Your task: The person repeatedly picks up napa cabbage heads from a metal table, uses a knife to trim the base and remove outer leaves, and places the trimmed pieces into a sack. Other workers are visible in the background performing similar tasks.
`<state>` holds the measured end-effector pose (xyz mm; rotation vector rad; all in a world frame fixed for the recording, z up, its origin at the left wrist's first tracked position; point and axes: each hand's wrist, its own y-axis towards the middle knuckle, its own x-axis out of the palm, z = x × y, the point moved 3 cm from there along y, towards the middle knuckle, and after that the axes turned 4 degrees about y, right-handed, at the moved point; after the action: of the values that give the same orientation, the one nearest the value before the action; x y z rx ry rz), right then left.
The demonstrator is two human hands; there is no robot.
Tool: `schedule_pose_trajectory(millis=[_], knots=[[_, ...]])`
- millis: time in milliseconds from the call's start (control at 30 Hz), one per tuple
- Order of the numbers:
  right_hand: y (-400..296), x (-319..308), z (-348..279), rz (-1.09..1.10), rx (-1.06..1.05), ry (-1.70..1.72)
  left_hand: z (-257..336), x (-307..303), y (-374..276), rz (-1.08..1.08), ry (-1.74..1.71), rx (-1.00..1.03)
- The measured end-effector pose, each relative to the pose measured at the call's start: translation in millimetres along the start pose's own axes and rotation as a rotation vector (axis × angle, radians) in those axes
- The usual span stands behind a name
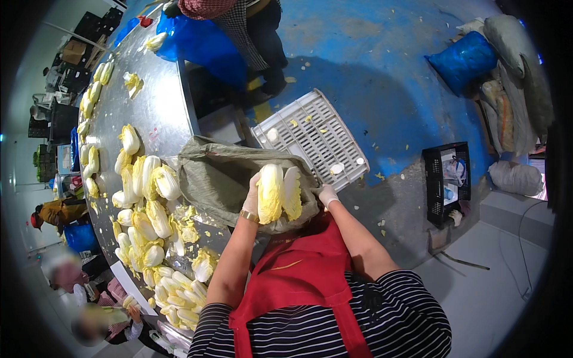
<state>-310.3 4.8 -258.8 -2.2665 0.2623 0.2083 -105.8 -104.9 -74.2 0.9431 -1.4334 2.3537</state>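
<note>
My gloved left hand (pixel 254 197) grips a napa cabbage (pixel 271 194) by its side, upright over a grey-green woven sack (pixel 215 165). A yellow-white cabbage leaf (pixel 292 192) stands close against its right side; whether it is attached, I cannot tell. The gloved right hand (pixel 328 195) pinches the sack's edge at its right end. The sack's left part lies against the metal table (pixel 165 100). On that table, just left of the sack, a heap of napa cabbages (pixel 145 221) spreads among loose leaves (pixel 188 230).
A white plastic crate (pixel 313 138) with leaf scraps sits on the blue floor beyond the sack. Across the table's far end, a person (pixel 250 36) stands by a blue bag (pixel 201 44). More people work along the left. A black crate (pixel 425 183) and stuffed sacks (pixel 515 176) are at right.
</note>
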Motion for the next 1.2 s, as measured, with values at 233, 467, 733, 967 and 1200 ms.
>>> schedule_pose_trajectory(millis=[233,467,733,967,1200], knots=[[-75.3,-70.9,-39.3,0.297,0.039,0.656,-1.5,-32.6,-40.8,0.037,-0.111,0.135],[-70.1,-33.1,-147.0,0.042,-0.379,0.138,-28.8,-90.4,-37.0,0.071,-0.182,0.198],[-26.6,-51.6,-169.6,0.107,-0.311,-0.086,-38.4,-113.6,-63.2,0.057,-0.095,0.204],[-169.1,6.1,-244.5,-0.208,-0.551,-0.163,-13.2,-60.3,-79.2,-0.104,-0.055,0.414],[-174.0,73.2,-238.9,-0.410,-0.518,-0.072,7.7,-26.8,-91.1,0.107,0.049,0.768]])
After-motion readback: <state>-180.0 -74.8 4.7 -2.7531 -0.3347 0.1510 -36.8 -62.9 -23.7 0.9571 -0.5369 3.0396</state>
